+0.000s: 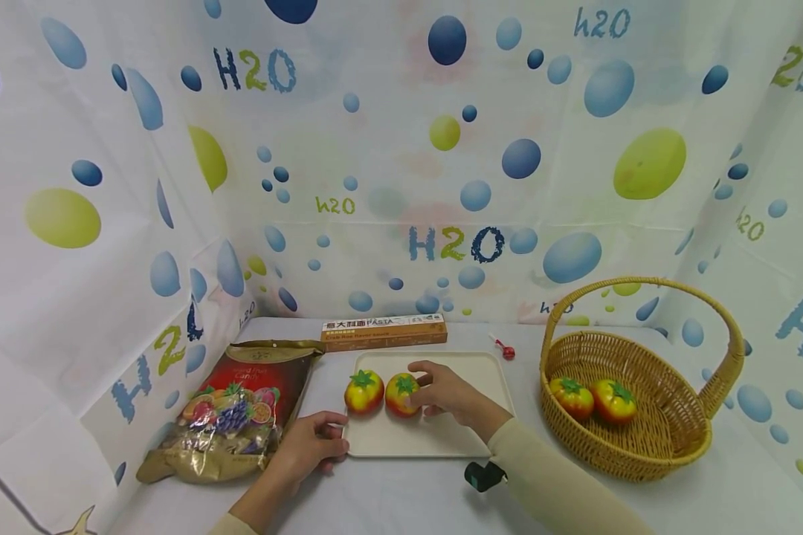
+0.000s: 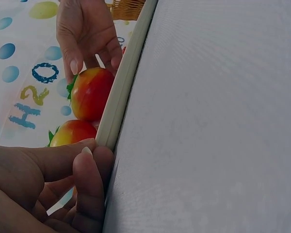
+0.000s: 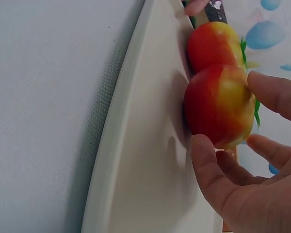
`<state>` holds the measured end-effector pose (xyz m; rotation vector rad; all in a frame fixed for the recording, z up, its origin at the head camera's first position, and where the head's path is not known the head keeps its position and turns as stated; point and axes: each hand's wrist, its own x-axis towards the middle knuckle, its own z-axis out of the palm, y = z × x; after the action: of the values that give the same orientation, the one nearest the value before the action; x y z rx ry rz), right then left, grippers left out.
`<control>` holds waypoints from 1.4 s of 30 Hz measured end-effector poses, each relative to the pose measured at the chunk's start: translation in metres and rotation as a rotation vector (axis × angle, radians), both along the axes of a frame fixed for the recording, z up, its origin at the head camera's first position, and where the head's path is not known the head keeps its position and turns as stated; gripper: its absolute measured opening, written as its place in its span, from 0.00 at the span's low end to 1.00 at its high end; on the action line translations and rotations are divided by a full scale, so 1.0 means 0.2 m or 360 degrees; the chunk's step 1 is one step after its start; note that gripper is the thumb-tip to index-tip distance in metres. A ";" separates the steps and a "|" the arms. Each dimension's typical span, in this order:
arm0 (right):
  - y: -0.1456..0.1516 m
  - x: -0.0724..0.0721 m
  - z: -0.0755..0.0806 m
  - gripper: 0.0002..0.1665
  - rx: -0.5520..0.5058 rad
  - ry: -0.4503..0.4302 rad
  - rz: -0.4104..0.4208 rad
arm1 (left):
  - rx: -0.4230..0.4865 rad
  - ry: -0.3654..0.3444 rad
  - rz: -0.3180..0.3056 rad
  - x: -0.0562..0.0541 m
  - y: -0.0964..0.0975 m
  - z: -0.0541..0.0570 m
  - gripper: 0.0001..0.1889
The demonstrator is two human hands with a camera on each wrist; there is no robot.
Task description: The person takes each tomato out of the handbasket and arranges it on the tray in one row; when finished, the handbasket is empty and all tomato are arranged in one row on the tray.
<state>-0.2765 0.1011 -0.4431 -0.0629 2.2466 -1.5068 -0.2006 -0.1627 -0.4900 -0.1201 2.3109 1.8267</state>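
Observation:
A cream tray (image 1: 444, 440) lies on the white table with two red-and-yellow, tomato-like fruits with green leafy tops, a left one (image 1: 364, 392) and a right one (image 1: 400, 395), side by side on its left half. My right hand (image 1: 450, 397) is at the right fruit, its relaxed fingers spread about that fruit's side; in the right wrist view the fingertips (image 3: 202, 141) are right at its skin. The tray's left edge is pinched by my left hand (image 1: 310, 446), thumb and fingers at the rim (image 2: 105, 133) in the left wrist view.
On the right stands a wicker basket (image 1: 625, 464) with a tall handle, holding two similar fruits (image 1: 613, 402). A candy bag (image 1: 234, 416) lies at the left. Behind the tray are a pasta box (image 1: 384, 334) and a red lollipop (image 1: 506, 351). Printed cloth walls surround the table.

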 end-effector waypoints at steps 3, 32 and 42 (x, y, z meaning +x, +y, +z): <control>0.01 0.00 0.00 0.44 0.0008 -0.0001 -0.0002 | 0.0005 0.0003 -0.0003 0.00 0.00 0.00 0.22; 0.36 0.10 0.21 0.41 0.0014 0.0171 0.0012 | 0.0008 0.0001 -0.0027 -0.01 -0.01 -0.01 0.22; 0.65 0.23 0.36 0.43 -0.0021 0.0243 0.0021 | 0.0014 -0.0022 -0.0027 0.00 0.00 0.00 0.22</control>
<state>-0.2301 0.2307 -0.3714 -0.2028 2.3494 -1.5580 -0.2008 -0.1633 -0.4900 -0.1112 2.2872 1.8219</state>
